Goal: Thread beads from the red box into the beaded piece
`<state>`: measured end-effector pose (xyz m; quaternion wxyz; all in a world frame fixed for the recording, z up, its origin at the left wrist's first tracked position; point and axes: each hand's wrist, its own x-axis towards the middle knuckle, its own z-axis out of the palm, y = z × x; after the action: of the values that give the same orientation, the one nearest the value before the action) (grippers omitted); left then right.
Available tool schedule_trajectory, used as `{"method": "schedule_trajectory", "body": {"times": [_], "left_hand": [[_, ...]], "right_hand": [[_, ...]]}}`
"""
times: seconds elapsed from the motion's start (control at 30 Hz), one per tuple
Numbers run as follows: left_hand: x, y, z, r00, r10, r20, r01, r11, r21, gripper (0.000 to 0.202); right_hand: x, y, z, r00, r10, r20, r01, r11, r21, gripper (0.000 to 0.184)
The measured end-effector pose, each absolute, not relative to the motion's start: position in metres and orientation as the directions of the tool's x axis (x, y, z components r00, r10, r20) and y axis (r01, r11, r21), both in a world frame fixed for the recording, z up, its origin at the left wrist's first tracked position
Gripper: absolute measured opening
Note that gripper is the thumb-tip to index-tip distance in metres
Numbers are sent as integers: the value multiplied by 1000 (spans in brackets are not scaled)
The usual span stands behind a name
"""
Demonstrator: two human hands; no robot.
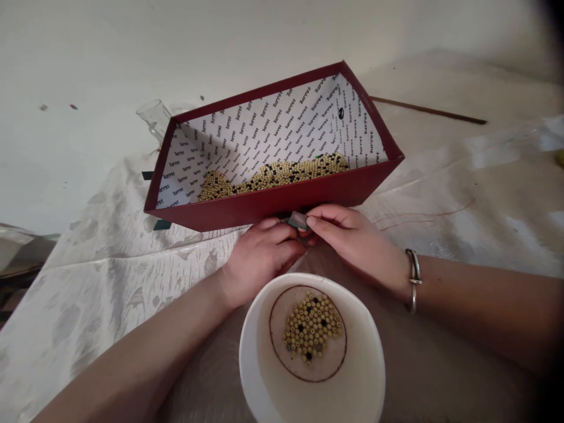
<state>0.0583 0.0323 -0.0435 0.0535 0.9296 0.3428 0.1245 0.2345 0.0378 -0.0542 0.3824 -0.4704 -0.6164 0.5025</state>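
Lying in red box (264, 205): beads (304, 171); fewer in white tub (363, 364)

- The box (264, 204) is dark red outside; its lining (268, 132) is white, covered in rows of slanted black lettering.
- Its beads (299, 171) are pale yellow, flecked with black.
- The tub (255, 358) is white, a dark red ring circling its base; the beads inside (312, 320) are yellow with a few black.
- The small flat piece (299, 221) shows grey and green.
- The tablecloth (132, 258) is whitish with grey blotches.
- The bangle (414, 281) is silvery.
- The stick (432, 110) is brown.
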Motion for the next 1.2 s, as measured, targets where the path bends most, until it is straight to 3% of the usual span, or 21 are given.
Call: {"method": "schedule_trajectory", "body": {"times": [0.13,0.27,0.4,0.53,0.77,1.2], "left_hand": [[57,31,-42,720,646,252,623,-762,174,14],[52,29,-38,590,650,478,676,-722,148,9],[49,27,-38,522,569,635,692,-718,74,20],[50,26,-41,551,550,627,694,-719,21,25],[48,24,-43,588,521,618,694,-718,-56,28],[54,25,-42,522,583,623,706,-705,68,15]], "right_hand": [[236,38,-54,-276,961,12,236,80,-969,22],[237,39,-51,-297,955,-8,266,75,-961,22],[237,37,-47,-354,935,-27,314,92,-945,20],[236,35,-45,-444,896,13,294,160,-943,19],[237,36,-45,-456,890,28,289,177,-941,19],[237,37,-46,-466,885,13,310,177,-934,20]]}}
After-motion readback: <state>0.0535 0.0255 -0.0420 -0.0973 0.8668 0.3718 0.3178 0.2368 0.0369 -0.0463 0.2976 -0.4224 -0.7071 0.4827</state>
